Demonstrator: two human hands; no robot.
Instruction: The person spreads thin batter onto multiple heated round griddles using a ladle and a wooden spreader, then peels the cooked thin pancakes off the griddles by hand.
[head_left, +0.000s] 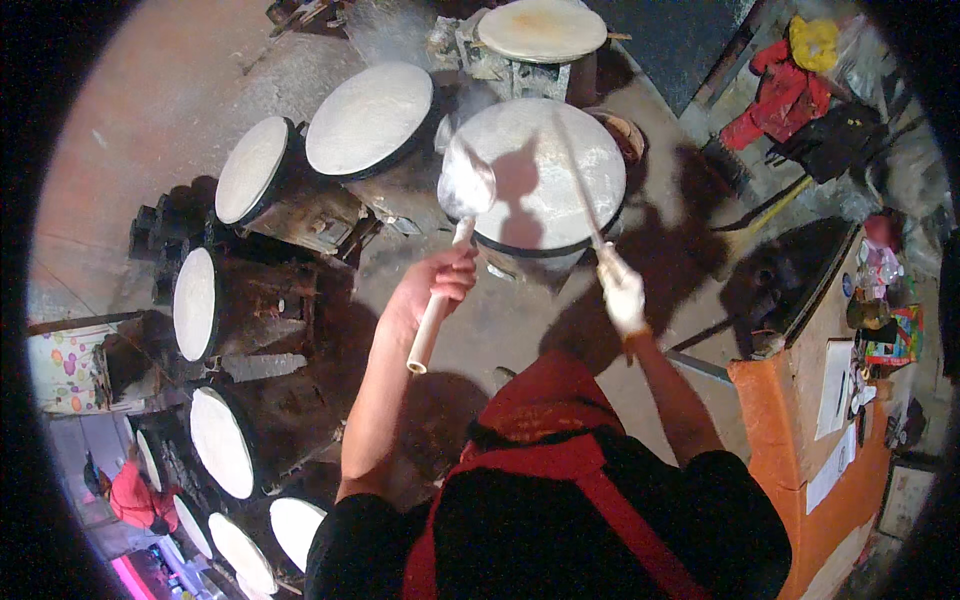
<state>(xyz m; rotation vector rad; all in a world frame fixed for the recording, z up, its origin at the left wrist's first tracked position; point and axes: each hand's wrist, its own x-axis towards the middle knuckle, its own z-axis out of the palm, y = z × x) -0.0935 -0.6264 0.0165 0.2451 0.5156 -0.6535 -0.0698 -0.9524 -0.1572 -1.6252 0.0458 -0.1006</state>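
Over the left edge of the pan (pixel 600 160) is the ladle (pixel 467 182), with the left hand (pixel 440 275) wrapped around its handle (pixel 428 332). Well apart, on the pan's near right side, the gloved right hand (pixel 624 293) grips a stick (pixel 577 176) that points across it. It should help to keep the ladle level and move the stick softly, so it does not scrape the pan.
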